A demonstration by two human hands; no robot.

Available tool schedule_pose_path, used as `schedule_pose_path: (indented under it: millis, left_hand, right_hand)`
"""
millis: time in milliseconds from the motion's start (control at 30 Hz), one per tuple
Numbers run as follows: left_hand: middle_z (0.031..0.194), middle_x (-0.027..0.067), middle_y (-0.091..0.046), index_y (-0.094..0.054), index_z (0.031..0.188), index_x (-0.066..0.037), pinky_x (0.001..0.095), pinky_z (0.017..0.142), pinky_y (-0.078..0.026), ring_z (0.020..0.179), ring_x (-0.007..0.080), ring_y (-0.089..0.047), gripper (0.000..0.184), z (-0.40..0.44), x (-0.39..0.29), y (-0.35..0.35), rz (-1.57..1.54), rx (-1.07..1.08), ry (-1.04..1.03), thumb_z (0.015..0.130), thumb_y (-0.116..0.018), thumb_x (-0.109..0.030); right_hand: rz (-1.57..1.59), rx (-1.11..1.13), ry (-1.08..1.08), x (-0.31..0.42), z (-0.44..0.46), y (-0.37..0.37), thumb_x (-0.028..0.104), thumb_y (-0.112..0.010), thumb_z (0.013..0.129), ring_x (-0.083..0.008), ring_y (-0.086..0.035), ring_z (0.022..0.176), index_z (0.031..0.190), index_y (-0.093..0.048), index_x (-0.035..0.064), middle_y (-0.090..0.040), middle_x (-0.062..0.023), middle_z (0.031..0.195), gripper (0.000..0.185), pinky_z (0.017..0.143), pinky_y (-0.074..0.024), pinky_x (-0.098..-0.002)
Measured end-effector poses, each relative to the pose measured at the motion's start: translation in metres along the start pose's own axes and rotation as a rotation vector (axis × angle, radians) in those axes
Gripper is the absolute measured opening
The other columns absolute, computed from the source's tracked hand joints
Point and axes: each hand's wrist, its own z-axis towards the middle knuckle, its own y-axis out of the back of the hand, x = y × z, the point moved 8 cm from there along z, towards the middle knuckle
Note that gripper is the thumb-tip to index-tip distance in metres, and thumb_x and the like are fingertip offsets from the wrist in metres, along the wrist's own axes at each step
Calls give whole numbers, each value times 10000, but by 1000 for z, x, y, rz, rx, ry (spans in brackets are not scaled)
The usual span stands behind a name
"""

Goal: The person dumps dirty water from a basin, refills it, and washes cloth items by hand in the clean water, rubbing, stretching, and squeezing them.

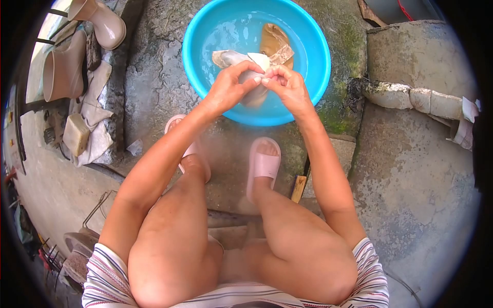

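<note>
Over the near half of a blue plastic basin (189, 56) of water, my left hand (232, 88) and my right hand (290, 88) meet, both closed in a pinch. Between their fingertips is a pale, wet piece of cloth (231, 58) that looks like a sock. It spreads to the left and hangs down toward the water. Just beyond the fingers a small white patch (259, 60) shows; I cannot tell if it belongs to the cloth. A brown cloth (273, 38), also sock-like, lies in the basin behind my right hand. The fingers partly hide the gripped spot.
Beige rubber boots (65, 69) stand on the left ledge, near a soap bar (76, 134) and a crumpled rag (97, 102). My feet, in pink slippers (266, 165), are before the basin. A pipe (411, 96) crosses the concrete at right. A wood piece (298, 189) lies nearby.
</note>
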Motion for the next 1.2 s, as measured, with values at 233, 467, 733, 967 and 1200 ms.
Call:
schedule_pose_path:
  millis: [233,467,733,967,1200]
  left_hand:
    - [825,25,-577,-570,904,-45,249,730,-427,800,91,-514,148,1,-1,0,120,11,-27,827,-570,-172]
    - [800,39,-575,-566,888,-30,253,691,-428,763,96,-514,154,0,-1,3,208,-17,-23,820,-556,-168]
    - [750,41,-565,-569,865,-27,256,675,-425,725,102,-510,133,-1,3,2,315,-23,-24,813,-546,-147]
    - [805,29,-565,-568,860,-29,251,693,-417,743,102,-504,114,-1,6,4,253,-29,24,804,-557,-127]
    - [985,89,-578,-598,973,-44,282,789,-432,890,171,-545,249,-2,6,16,-167,-133,115,730,-548,-59]
  right_hand:
    - [31,-81,-23,17,-7,0,90,-625,741,-100,-577,625,799,-572,10,-594,-38,729,112,573,-465,-230]
    - [-155,-124,97,26,-8,-3,95,-610,741,-161,-608,618,812,-570,-4,-612,-113,681,128,579,-484,-281]
    - [-85,-34,-52,11,-5,-4,101,-567,738,-135,-593,607,786,-570,-13,-603,-84,664,124,560,-471,-262]
    - [170,12,-187,-5,-5,11,129,-554,776,-102,-556,587,807,-579,20,-604,-45,708,117,518,-428,-217]
    - [313,-168,-246,-21,-18,73,147,-545,794,-79,-529,595,858,-579,-2,-618,-68,769,166,533,-410,-195]
